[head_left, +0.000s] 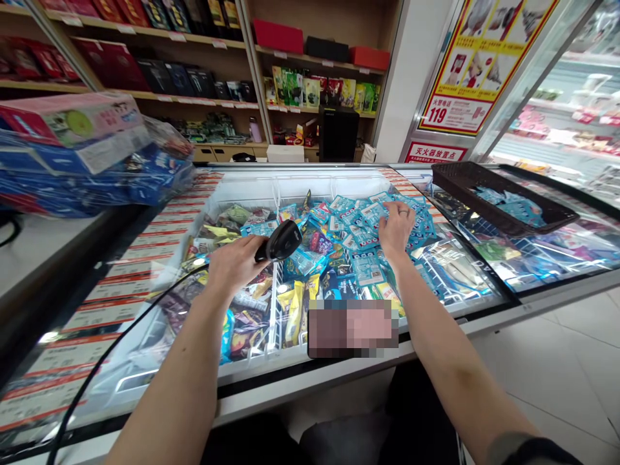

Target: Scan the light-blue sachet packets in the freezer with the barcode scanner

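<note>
My left hand is closed round the handle of a black barcode scanner, its head pointing right. A black cable runs from it down to the lower left. Many light-blue printed packets lie in a loose, overlapping pile on the right half of the freezer top. My right hand, with a ring on one finger, is at the far side of this pile. Its bent fingers close on a blue packet there; the fingertips are partly hidden.
Under the glass of the chest freezer, white wire baskets hold colourful wrapped goods. A blurred phone-like object rests at the front edge. A dark brown tray with more blue packets stands right. Plastic-wrapped boxes sit left. Stocked shelves stand behind.
</note>
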A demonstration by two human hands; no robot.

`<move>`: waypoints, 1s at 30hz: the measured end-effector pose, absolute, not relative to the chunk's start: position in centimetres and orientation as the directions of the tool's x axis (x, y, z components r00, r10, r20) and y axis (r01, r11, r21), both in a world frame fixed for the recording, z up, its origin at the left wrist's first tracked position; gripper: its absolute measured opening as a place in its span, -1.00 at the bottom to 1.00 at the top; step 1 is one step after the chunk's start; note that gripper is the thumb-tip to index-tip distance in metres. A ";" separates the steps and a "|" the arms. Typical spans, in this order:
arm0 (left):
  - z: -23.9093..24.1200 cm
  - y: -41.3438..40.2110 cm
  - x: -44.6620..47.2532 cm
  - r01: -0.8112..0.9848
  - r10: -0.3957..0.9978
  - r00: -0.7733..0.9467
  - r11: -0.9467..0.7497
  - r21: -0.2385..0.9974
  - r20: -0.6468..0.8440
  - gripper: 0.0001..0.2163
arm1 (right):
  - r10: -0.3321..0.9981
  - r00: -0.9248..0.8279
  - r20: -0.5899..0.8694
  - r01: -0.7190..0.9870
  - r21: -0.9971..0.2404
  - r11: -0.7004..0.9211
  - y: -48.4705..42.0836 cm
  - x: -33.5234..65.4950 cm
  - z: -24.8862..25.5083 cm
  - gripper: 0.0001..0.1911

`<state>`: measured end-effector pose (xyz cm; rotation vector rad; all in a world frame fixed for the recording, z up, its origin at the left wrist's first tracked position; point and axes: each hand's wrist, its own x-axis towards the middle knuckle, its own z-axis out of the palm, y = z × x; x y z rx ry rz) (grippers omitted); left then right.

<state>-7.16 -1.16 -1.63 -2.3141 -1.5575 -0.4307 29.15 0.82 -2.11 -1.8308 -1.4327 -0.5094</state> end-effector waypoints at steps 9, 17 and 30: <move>-1.3 -1.0 -9.2 0.986 0.876 0.152 -0.166 -0.010 0.459 -0.66 | 0.730 0.087 0.678 0.982 -0.182 0.053 0.8 27.5 -2.5 -0.70; -0.7 -1.0 -10.7 0.993 0.850 -0.074 0.013 0.120 0.522 -0.61 | 0.805 -0.248 0.538 0.909 -0.158 0.386 1.2 22.8 -2.0 -0.70; -0.5 -1.1 -12.1 0.949 0.806 -0.274 0.138 0.284 0.524 -0.61 | 0.639 -0.732 0.236 0.656 -0.008 0.754 3.1 13.5 -2.0 -0.46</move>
